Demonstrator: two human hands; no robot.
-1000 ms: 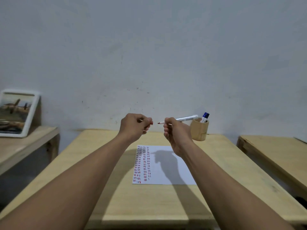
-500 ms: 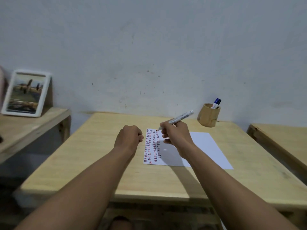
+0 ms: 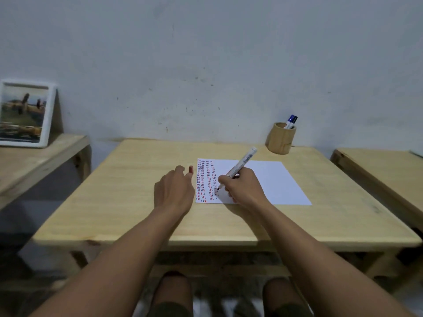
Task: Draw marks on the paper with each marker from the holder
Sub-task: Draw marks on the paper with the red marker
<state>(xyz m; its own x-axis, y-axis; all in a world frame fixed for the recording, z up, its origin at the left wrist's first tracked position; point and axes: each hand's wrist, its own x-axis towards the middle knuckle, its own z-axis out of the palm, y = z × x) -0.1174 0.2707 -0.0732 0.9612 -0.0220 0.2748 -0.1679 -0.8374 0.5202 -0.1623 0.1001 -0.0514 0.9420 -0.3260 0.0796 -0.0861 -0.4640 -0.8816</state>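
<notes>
A white sheet of paper (image 3: 272, 181) lies on the wooden table (image 3: 137, 195), its left side filled with columns of short red and dark marks. My right hand (image 3: 243, 187) grips a white marker (image 3: 242, 163), tip down on the paper near the lower end of the third column. My left hand (image 3: 172, 191) rests just left of the sheet and holds the marker's red cap (image 3: 191, 169) between its fingers. At the table's back right stands a round wooden holder (image 3: 280, 139) with a blue-capped marker (image 3: 291, 121) sticking out of it.
A framed picture (image 3: 24, 113) leans against the wall on a lower wooden bench (image 3: 41, 161) to the left. Another wooden table (image 3: 380, 170) stands close on the right. The grey wall runs right behind the table. My knees show below the front edge.
Both hands have dropped from in front of the wall to the table. The uncapped marker's tip now rests on the paper, and my view has tilted downward.
</notes>
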